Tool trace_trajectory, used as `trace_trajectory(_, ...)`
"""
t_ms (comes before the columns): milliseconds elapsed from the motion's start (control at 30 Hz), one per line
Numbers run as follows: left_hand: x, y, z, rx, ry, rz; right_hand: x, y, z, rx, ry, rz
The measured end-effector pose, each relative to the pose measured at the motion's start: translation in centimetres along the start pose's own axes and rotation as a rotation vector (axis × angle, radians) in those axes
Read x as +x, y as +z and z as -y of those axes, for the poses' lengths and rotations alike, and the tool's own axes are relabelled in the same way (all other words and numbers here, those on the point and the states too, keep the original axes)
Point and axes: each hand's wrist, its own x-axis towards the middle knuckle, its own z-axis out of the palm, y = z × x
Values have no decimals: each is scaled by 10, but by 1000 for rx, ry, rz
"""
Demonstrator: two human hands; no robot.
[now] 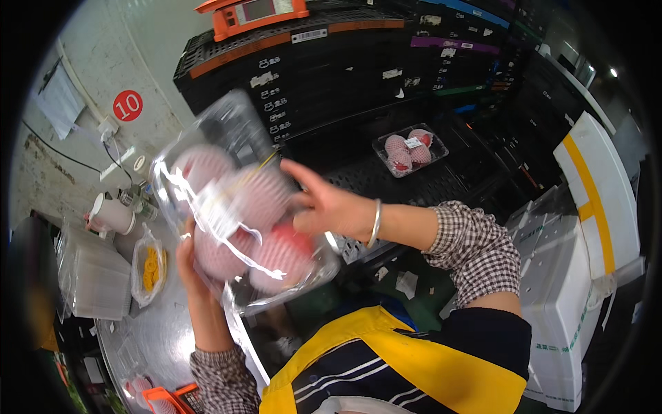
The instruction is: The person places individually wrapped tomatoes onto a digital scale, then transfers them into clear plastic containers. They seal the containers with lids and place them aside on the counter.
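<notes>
A clear plastic fruit box (224,210) is held up tilted in front of me, blurred by motion. Inside lie several round pinkish-red fruits (283,259) in pink foam nets. A thin yellow rubber band (261,165) crosses the upper part of the box. My left hand (193,276) grips the box's left lower side, with part of its fingers hidden behind the plastic. At the right side, my right hand (339,210) has its index finger stretched along the box and its thumb and other fingers bent against it. Whether they also hold the band is unclear.
A second box of netted fruit (412,150) rests on black crates (331,165). An orange scale (255,15) tops the crate stack. On the metal table (162,331) stand nested clear boxes (96,272) and a bag of yellow rubber bands (149,269). White foam boxes (552,303) stand right.
</notes>
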Motion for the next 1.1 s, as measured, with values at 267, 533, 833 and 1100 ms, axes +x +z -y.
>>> trace_trajectory(267, 107, 141, 19, 404, 99, -4, -37, -164, 17, 626, 49, -322)
trace_trajectory(533, -8, -57, 96, 452, -181, -474, -3, -179, -106, 625, 322, -366)
trace_trajectory(833, -211, -122, 150, 235, -233, -1154, 29, -218, -215, -252, 603, -672)
trace_trajectory(1100, -265, -160, 153, -11, -128, -1228, 89, -179, -194, -826, 446, -799)
